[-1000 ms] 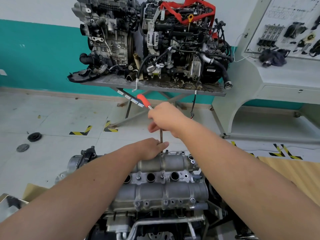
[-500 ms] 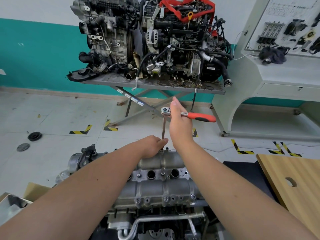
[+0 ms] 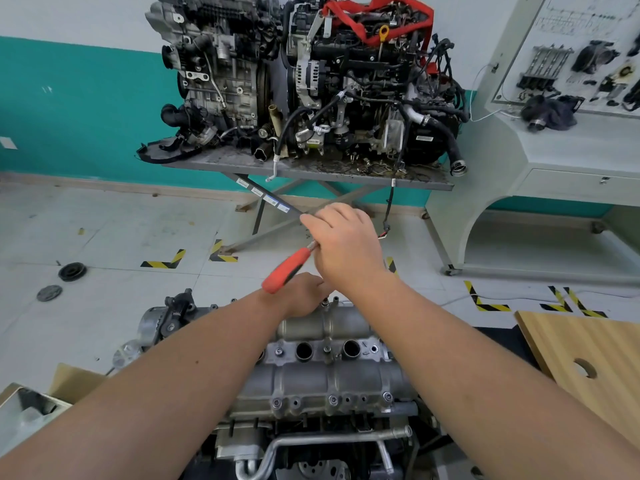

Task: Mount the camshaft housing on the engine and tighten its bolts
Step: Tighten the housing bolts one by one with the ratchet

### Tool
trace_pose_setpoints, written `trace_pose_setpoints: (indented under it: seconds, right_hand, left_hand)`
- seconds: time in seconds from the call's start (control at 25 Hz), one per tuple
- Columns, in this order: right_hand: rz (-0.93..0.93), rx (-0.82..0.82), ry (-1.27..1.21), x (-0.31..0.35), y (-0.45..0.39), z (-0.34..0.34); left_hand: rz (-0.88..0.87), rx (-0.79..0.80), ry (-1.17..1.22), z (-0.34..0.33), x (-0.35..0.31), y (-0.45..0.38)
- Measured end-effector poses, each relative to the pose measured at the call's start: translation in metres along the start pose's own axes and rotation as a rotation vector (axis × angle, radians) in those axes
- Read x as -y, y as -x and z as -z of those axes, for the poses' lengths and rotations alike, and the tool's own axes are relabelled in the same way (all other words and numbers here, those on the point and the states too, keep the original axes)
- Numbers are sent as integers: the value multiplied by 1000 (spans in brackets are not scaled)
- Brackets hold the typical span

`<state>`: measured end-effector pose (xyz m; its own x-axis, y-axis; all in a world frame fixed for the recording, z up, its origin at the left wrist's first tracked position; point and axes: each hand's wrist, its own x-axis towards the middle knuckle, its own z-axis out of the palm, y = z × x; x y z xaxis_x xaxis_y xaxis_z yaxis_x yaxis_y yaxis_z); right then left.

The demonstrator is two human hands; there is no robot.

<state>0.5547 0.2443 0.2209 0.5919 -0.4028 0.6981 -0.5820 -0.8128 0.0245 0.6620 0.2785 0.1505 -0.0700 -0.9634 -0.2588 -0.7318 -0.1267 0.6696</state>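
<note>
1. Nearest the camera: a silver coolant pipe ran across the front of the engine, low in the head view.
2. Above it sat the camshaft housing, grey cast metal, lying on top of the engine, plug holes open along its middle. Bolt heads showed along its near edge.
3. Left of the engine, an open cardboard box. Right of it, a pale wooden board with a round hole.
4. Left hand rested at the far edge of the housing, fingers curled down by a bolt there. What the fingertips held was hidden behind the right hand; cannot tell.
5. Right hand hung just above the left, fingers wrapped round the head end of a ratchet wrench. Red handle angled down and left, its tip over the left wrist.
6. Floor beyond: pale tiles, yellow-black corner tape, two dark round discs at left.
7. Farther back, a steel surface on crossed legs carried two assembled engines, the right one wrapped in a red strap.
8. Far right, a grey training console with parts mounted on its panel.
</note>
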Motion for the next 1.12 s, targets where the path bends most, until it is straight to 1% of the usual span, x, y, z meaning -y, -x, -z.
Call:
trace_pose_setpoints:
  seconds: [0.08,0.12,0.16,0.24,0.36,0.48,0.64,0.84,0.88,0.92,0.96,1.04,1.08,1.12]
  right_hand:
    - [-27,309,172,12,-14,10]
    - [-65,420,209,18,-20,14]
    - [-100,498,218,22,-26,16]
    - [-164,595,174,24,-36,20]
    - [-310,659,29,17,-47,23]
    - [-400,674,-135,10,-48,23]
    - [-487,740,-362,8,-50,26]
    - [-486,790,-372,10,-54,29]
    - [-513,793,-380,9,-55,30]
    - [-585,776,-429,8,-54,29]
    - [-716,735,-545,6,-53,28]
    - [-1077,596,-961,1,-46,27]
    - [-1227,500,-1207,0,-41,25]
    - [-1323,400,-1425,2,-35,22]
  left_hand:
    - [75,14,-5,1,1,0]
    - [81,14,-6,0,1,-1]
    - [82,13,-6,0,0,-1]
    - [68,34,-41,0,2,-2]
    - [135,85,-73,1,8,-5]
    - [135,54,-116,0,6,-5]
    - [115,66,-146,2,3,-1]
    - [117,76,-125,2,2,0]
    - [117,76,-132,2,3,0]
    - [119,73,-147,2,3,-1]
    - [122,69,-161,2,3,-1]
    - [116,59,-175,0,2,-2]
    - [112,54,-172,0,2,-2]
    - [110,48,-169,0,1,-3]
